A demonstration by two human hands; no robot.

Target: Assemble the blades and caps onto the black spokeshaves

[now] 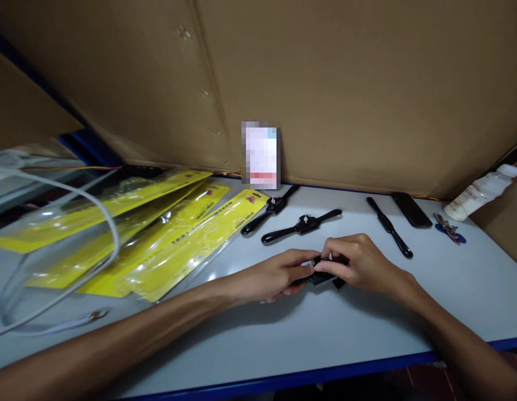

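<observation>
Gripping a small black metal tool (325, 277) low over the pale grey bench (283, 345) near its front middle, we close our left hand (279, 275) and right hand (361, 262) on it from either side. Just beyond lie three black double-handled spokeshaves (301, 225), apart from one another. Well to the left, yellow plastic packaging sleeves (179, 245) lie fanned out.

Between my fingers (302, 271) the small black tool (325, 277) looks like smooth, faintly glossy painted metal, as do the three black two-handled tools (301, 225) on the smooth matt pale-grey tabletop (283, 345), beside shiny clear-plastic sleeves with yellow card inserts (187, 245) and rough matt brown cardboard walls (346, 83).
</observation>
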